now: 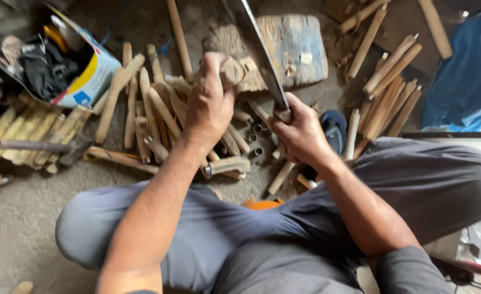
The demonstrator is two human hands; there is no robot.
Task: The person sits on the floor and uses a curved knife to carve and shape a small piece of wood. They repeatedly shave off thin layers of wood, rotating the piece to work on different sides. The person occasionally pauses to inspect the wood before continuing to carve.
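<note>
My left hand (210,103) grips a short round wooden stick (231,71) held upright, its cut end facing the camera. My right hand (300,130) is closed around the handle of a long metal blade (258,49) that slants up and away past the stick. Both hands are raised over a worn wooden block (295,46) on the ground. Below the hands lie several small metal rings (256,136) among carved sticks. My legs in grey trousers (240,234) are folded at the bottom of the view.
A heap of carved wooden sticks (148,114) lies left of the hands, another pile (387,92) to the right. An open cardboard box (82,71) with dark items sits upper left, a hammer (39,146) beside it. Blue cloth (469,76) lies at the right.
</note>
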